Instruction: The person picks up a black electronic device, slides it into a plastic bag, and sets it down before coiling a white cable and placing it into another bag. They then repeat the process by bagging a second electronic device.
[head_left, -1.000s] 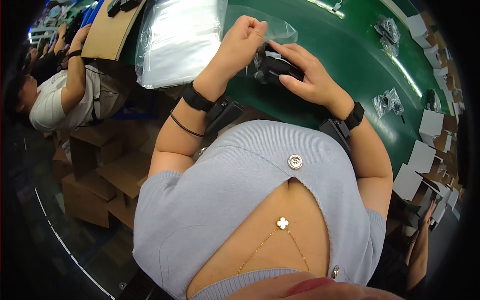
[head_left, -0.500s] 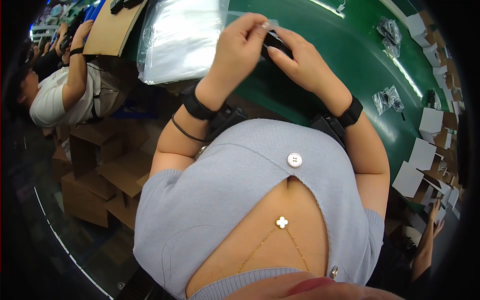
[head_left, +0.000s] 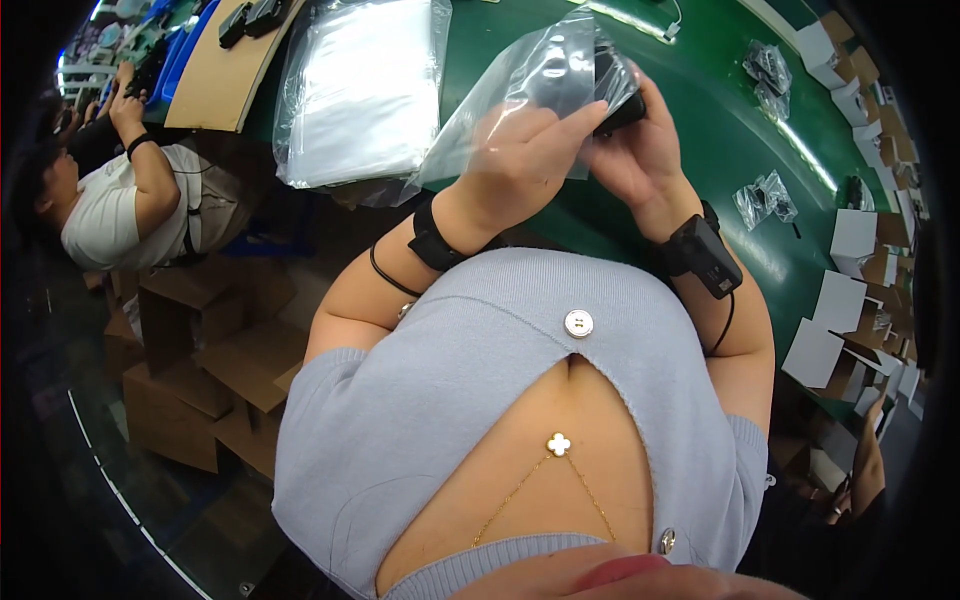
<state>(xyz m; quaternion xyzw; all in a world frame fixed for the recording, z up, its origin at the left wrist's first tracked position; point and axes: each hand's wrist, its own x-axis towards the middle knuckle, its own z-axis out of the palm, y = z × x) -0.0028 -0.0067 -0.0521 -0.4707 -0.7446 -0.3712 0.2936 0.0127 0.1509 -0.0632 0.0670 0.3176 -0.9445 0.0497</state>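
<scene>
Over the green table, a small black device (head_left: 622, 115) is partly within a clear plastic bag (head_left: 545, 70). My right hand (head_left: 640, 155) grips the device from its right side, fingers wrapped behind it. My left hand (head_left: 515, 165) is closed at the bag, its index finger stretched toward the device; the film drapes across its knuckles. Which layer of film the left fingers pinch is hard to make out. Left of my hands lies a stack of flat clear plastic bags (head_left: 360, 90).
On the green table (head_left: 700, 60), bagged items (head_left: 768, 75) and another crumpled bag (head_left: 766, 200) lie to the right. Open white boxes (head_left: 840, 300) line the right edge. A cardboard sheet (head_left: 225, 75) carries black devices. A co-worker (head_left: 120, 205) stands left, near brown cartons (head_left: 180, 400).
The clear bag has opened out across my left hand and around the black device. My right hand has turned and moved right and slightly down; my left hand has also come lower.
</scene>
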